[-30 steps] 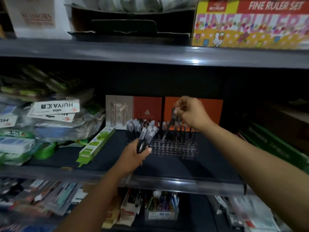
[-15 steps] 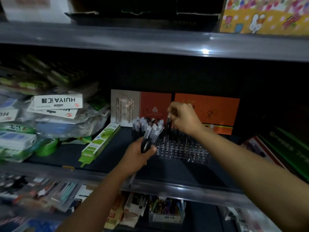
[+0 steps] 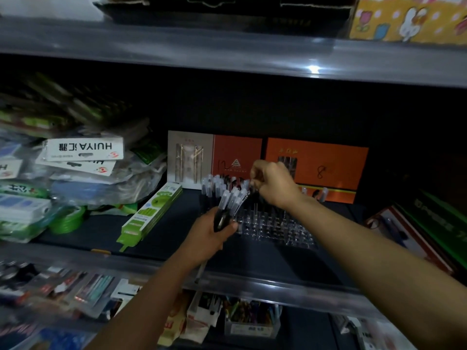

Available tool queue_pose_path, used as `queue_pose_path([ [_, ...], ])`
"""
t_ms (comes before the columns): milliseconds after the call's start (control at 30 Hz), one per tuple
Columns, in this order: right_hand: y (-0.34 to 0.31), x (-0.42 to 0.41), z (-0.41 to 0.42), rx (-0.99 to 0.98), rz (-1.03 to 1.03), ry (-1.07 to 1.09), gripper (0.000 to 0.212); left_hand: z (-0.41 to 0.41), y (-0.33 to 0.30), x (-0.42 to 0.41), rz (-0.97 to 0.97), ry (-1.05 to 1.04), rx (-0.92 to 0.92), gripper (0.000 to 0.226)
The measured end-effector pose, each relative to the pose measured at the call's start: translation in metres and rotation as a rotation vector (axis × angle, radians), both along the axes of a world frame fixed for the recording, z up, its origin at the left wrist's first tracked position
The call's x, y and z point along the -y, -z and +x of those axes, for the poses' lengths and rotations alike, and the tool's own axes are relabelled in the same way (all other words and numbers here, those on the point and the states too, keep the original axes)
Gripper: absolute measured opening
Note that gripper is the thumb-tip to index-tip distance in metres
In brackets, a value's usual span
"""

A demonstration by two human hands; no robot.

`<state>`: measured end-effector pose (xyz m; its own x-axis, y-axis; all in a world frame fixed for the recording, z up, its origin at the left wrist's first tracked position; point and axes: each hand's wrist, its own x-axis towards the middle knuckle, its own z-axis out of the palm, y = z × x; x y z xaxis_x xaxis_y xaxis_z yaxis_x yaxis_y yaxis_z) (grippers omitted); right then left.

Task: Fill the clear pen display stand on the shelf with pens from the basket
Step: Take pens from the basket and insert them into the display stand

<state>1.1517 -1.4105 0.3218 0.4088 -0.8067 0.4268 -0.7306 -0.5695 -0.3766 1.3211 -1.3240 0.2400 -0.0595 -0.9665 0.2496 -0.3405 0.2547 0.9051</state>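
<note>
Dim shop shelf (image 3: 141, 231), dark deck. Clear pen display stand (image 3: 275, 227) sits just beyond both hands, pens standing in its far-left rows. Left hand (image 3: 209, 234) curled round a fanned bundle of pens (image 3: 232, 200), caps up, just left of the stand. Right hand (image 3: 274, 184) above the stand, fingertips pinching 1 pen (image 3: 255, 202), seemingly upright over a slot. Green box (image 3: 151, 214) lies left of the left hand.

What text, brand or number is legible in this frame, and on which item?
"HUIYA", upside down: white header card on a clear plastic packet.
"12", handwritten: dark orange box.
"8", handwritten: bright orange box.
Green flat box and lower-shelf packets: print too blurred.
</note>
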Motion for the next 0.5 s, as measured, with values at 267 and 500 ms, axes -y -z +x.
queue_pose_path([
  [267,0.009,0.001,0.001,-0.036,-0.004,0.006,0.018,0.002,0.002,-0.002,-0.001,0.011,0.002,0.008],
  [500,-0.001,-0.007,-0.002,-0.034,0.023,-0.061,0.013,-0.004,-0.001,-0.003,-0.01,0.022,-0.006,0.012],
])
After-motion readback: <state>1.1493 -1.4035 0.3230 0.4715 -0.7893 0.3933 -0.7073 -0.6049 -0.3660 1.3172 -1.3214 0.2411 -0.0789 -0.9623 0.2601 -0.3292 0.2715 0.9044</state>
